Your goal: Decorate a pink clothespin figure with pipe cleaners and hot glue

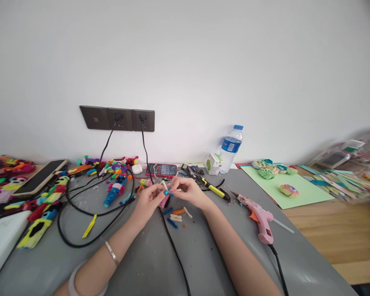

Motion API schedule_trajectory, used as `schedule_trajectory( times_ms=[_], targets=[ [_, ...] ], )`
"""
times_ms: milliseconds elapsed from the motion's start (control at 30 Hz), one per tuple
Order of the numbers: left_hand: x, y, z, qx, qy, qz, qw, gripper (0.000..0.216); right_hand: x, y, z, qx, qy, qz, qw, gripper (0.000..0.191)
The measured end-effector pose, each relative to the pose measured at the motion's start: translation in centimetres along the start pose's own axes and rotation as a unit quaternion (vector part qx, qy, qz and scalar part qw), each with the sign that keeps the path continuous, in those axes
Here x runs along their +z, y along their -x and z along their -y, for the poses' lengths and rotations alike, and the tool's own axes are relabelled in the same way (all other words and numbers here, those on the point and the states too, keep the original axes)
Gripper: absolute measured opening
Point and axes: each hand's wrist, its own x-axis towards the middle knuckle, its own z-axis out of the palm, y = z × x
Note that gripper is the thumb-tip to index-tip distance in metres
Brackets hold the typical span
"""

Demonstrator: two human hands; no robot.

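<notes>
My left hand [151,199] and my right hand [189,192] meet above the middle of the grey table [142,263], fingertips nearly touching. Between the left thumb and fingers is a short white pipe cleaner piece [164,184], pointing up. My right hand is pinched close beside it; whatever lies between its fingertips is hidden. Something pink [164,202] shows just beneath the fingers, and I cannot tell whether it is held. Short blue, orange and cream pipe cleaner pieces [176,218] lie on the table below my right hand.
A pink glue gun [259,217] lies right, yellow-handled pliers [212,188] behind my hands. A water bottle [232,150] and small box [213,163] stand by the wall. Black cables [80,244] loop leftward near fuzzy colourful figures [38,228]. Green paper [283,183] holds fabric-like flowers.
</notes>
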Motion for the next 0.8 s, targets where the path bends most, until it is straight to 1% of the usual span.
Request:
schedule_trajectory(
  times_ms=[133,267,367,500,600,800],
  targets=[
    [0.0,-0.1,-0.1,-0.025,0.026,0.0,0.999,0.029,0.0,0.0,0.1,-0.003,0.0,0.001,1.0,0.024],
    [0.1,0.0,-0.3,-0.023,0.029,-0.007,0.999,0.032,0.2,-0.1,0.2,-0.02,0.009,-0.009,1.0,0.022],
    [0.2,0.0,-0.7,-0.027,0.038,-0.019,0.999,0.032,0.2,-0.1,0.2,-0.011,0.006,-0.013,1.0,0.022],
    [0.3,0.1,-1.1,-0.066,0.088,-0.036,0.993,0.033,0.1,0.0,0.1,0.016,-0.018,-0.029,0.999,0.025],
    [0.4,0.2,-1.3,-0.088,0.125,-0.032,0.988,0.032,-0.1,-0.1,0.0,0.027,-0.026,-0.044,0.998,0.026],
    [0.2,0.1,-1.0,-0.135,0.187,-0.022,0.973,0.032,-0.1,-0.1,0.1,0.024,-0.03,-0.036,0.999,0.026]
  ],
)
